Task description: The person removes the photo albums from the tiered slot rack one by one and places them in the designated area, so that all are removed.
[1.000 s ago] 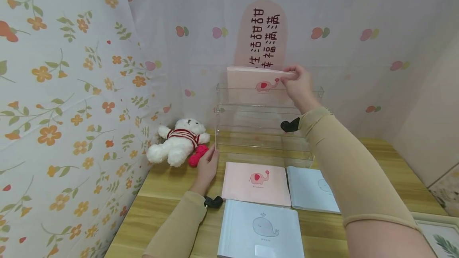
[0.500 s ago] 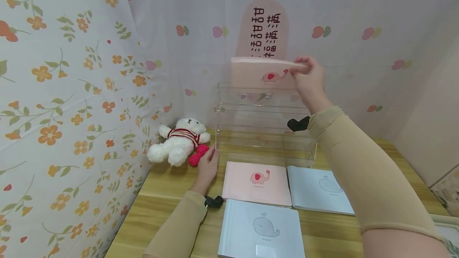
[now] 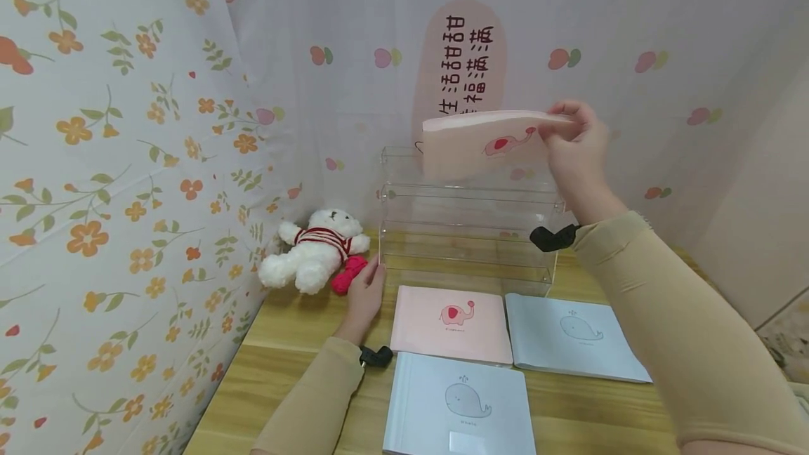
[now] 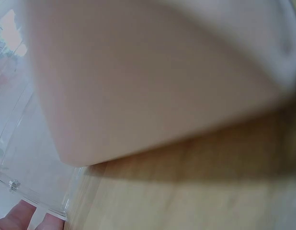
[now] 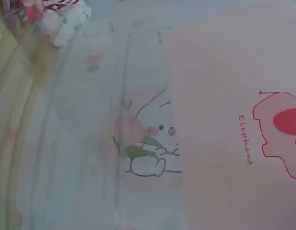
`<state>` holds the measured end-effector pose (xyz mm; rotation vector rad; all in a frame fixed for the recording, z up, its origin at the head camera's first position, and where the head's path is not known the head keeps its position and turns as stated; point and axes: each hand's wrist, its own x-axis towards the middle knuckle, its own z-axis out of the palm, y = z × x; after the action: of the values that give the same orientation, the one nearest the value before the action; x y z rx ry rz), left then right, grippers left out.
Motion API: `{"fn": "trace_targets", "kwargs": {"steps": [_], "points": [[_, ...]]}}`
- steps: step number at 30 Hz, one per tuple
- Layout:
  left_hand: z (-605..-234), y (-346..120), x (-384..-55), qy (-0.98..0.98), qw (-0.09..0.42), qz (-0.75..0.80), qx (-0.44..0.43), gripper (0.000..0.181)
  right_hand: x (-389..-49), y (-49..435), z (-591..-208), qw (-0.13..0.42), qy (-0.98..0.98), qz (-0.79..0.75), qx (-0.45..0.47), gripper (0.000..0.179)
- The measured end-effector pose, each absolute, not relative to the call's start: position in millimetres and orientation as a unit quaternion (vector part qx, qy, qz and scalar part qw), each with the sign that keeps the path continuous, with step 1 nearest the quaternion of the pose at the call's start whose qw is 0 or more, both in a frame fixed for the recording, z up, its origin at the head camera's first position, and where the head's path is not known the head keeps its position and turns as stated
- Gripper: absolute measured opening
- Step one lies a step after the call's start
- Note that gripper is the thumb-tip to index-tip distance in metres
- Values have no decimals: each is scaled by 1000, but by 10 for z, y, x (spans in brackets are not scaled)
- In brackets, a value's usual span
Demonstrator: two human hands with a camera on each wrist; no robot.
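My right hand pinches the upper right corner of a pink booklet with a red elephant on its cover. The booklet hangs tilted in front of the top tier of a clear tiered rack; in the right wrist view its "Elephant" cover fills the right side. My left hand touches the rack's left side, its fingertips showing at the clear panel's edge in the left wrist view. Before the rack lie another pink elephant booklet and two pale blue whale booklets, one in front, one at right.
A white teddy bear in a striped sweater leans beside the rack, with a small crimson item by it. Printed cloth hangs behind and at left. The wooden table extends around the booklets.
My right hand has drawn the pink booklet up out of the rack's top tier, then rightward and nearer, tilting it. The left hand stays where it was.
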<state>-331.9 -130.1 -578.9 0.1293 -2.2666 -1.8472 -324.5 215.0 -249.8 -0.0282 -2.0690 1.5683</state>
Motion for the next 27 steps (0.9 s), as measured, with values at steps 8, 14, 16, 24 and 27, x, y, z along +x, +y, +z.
{"fn": "trace_targets", "kwargs": {"steps": [8, 14, 16, 24, 27], "points": [[-5595, -1260, -3215, -779, 106, -617, 47, 49, -2896, 2329, -2763, 254, -813, 525, -9, 23], [-5589, -1257, -3214, -779, 107, -616, 47, 49, -2591, 2502, -2989, 237, -840, 487, -9, 13], [-5614, -1262, -3227, -777, 107, -618, 48, 49, -2487, 2553, -3064, 229, -851, 472, -12, 14], [-5729, -1303, -3299, -769, 107, -628, 47, 51, -2116, 2719, -3305, 206, -878, 433, 2, 18], [-5746, -1307, -3304, -771, 104, -627, 44, 50, -1991, 2810, -3399, 188, -883, 429, 6, 16]]}}
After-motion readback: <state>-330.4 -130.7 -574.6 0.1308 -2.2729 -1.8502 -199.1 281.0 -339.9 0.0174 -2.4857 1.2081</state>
